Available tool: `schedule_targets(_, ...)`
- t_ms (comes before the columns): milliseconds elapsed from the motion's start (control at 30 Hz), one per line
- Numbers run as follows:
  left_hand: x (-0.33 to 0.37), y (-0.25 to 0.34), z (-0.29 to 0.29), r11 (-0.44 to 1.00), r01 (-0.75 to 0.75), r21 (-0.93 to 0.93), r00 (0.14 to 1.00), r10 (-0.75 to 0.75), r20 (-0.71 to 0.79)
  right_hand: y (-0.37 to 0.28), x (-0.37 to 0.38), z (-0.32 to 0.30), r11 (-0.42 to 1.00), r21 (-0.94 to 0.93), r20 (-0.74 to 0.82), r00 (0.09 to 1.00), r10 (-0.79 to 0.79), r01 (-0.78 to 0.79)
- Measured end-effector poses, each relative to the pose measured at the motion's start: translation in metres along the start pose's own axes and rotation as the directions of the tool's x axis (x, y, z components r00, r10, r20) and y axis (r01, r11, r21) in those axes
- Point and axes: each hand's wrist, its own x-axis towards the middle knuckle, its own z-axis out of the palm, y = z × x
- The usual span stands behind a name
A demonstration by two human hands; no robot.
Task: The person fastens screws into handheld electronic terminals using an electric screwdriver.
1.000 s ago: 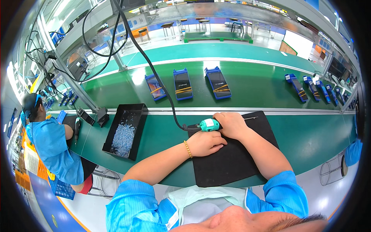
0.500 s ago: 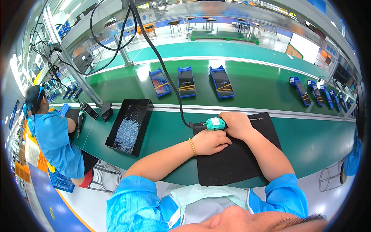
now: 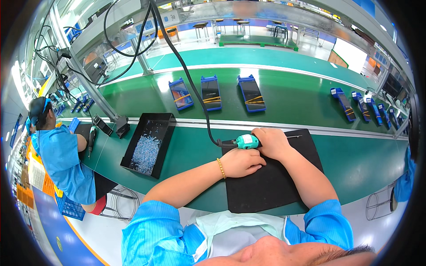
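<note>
My right hand (image 3: 274,142) is wrapped round an electric screwdriver (image 3: 247,142) with a teal body and a black grip. Its thin metal bit (image 3: 294,136) sticks out to the right, over the black mat (image 3: 262,195). Just below the teal end, my left hand (image 3: 243,163) rests palm down with curled fingers pressed together, close against the tool and partly on the mat. What lies under those fingers is hidden. A black cable (image 3: 205,111) runs from the screwdriver up to the overhead frame.
Left of the mat stands a black tray (image 3: 167,133) of small bluish pieces. Beyond a metal rail, a green belt (image 3: 288,97) carries blue-framed handheld devices (image 3: 251,94) with rubber bands, several more (image 3: 343,104) at right. A metal post (image 3: 100,95) and a seated co-worker (image 3: 64,155) are at left.
The banded devices on the green belt have shifted slightly to the left. Both my hands and the screwdriver have stayed where they were.
</note>
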Motion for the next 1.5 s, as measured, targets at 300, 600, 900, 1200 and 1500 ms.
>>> schedule_targets(300,0.000,0.000,-0.002,1.000,-0.008,-0.009,1.000,0.007,-0.010,-0.001,0.001,0.000,1.000,0.001,-0.020,1.000,-0.015,0.015)
schedule_targets(600,-0.002,-0.001,-0.002,1.000,-0.011,-0.010,1.000,0.011,-0.017,-0.002,0.002,0.000,1.000,-0.003,-0.009,1.000,-0.020,0.020)
schedule_targets(900,0.005,-0.001,0.001,0.999,-0.048,0.000,0.999,0.048,-0.023,0.002,-0.003,-0.007,1.000,-0.009,0.013,1.000,0.000,0.000)
schedule_targets(1200,0.001,-0.002,-0.004,0.998,-0.059,-0.003,0.997,0.058,-0.052,-0.004,0.003,0.002,0.998,-0.029,-0.090,0.994,-0.066,0.063)
schedule_targets(1500,0.004,0.004,-0.007,1.000,-0.025,0.002,0.999,0.025,-0.027,0.001,0.002,0.003,0.995,-0.058,-0.107,0.990,-0.089,0.083)
